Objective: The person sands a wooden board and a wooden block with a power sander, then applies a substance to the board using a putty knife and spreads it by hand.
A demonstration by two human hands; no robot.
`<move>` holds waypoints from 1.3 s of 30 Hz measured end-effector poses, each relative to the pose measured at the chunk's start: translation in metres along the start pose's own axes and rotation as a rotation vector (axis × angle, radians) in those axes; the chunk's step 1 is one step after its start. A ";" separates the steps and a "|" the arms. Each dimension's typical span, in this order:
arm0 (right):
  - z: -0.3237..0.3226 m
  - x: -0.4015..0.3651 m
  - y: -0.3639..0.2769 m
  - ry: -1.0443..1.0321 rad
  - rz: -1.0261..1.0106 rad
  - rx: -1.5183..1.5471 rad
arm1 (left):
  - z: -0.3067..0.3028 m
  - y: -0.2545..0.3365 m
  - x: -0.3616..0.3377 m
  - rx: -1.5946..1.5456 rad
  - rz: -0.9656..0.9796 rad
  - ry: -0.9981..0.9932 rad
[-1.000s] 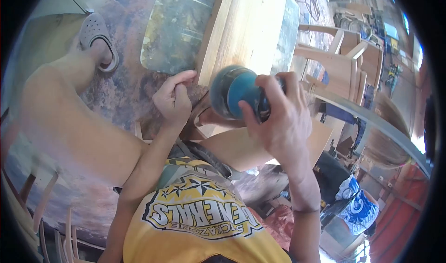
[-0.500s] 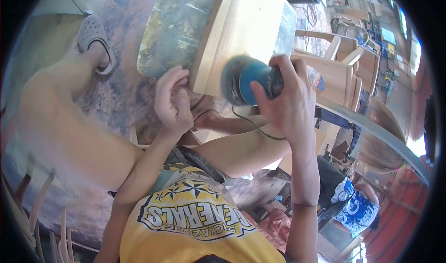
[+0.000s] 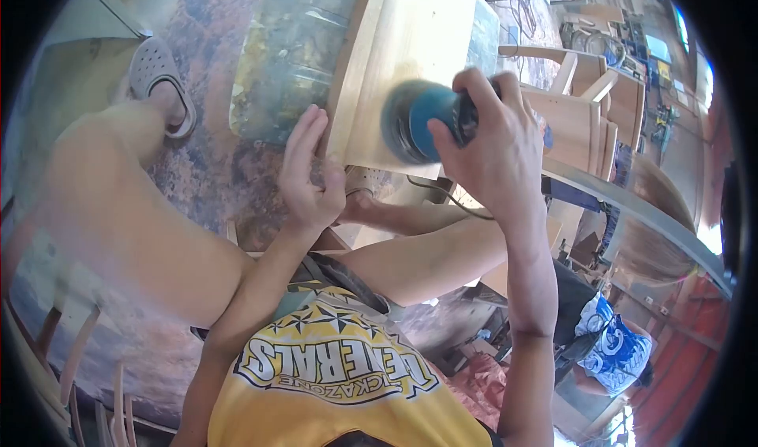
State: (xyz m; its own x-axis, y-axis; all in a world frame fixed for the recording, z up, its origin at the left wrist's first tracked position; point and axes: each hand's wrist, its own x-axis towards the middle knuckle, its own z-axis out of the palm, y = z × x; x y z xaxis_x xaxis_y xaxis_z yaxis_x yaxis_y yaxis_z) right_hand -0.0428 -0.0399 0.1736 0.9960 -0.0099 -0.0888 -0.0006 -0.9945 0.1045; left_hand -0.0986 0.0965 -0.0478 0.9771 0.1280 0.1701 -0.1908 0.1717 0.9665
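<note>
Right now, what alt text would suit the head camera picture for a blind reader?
A person's right hand holds a blue sander on a pale wooden panel, while the left hand lies open against its near edge. A grey clog shows on one foot.

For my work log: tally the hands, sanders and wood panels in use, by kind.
Hands: 2 (left hand, right hand)
Sander: 1
Panel: 1
Total: 4
</note>
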 end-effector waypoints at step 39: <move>0.011 0.032 0.007 0.087 0.059 0.106 | -0.020 0.024 0.061 0.004 -0.296 -0.335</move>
State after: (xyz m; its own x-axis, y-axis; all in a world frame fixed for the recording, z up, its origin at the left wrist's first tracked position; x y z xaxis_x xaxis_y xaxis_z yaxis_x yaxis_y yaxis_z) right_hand -0.0123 -0.0478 0.1609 0.9980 -0.0637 0.0014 -0.0637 -0.9980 0.0011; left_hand -0.0454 0.1280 -0.0180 0.9665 -0.2492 -0.0613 0.1010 0.1495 0.9836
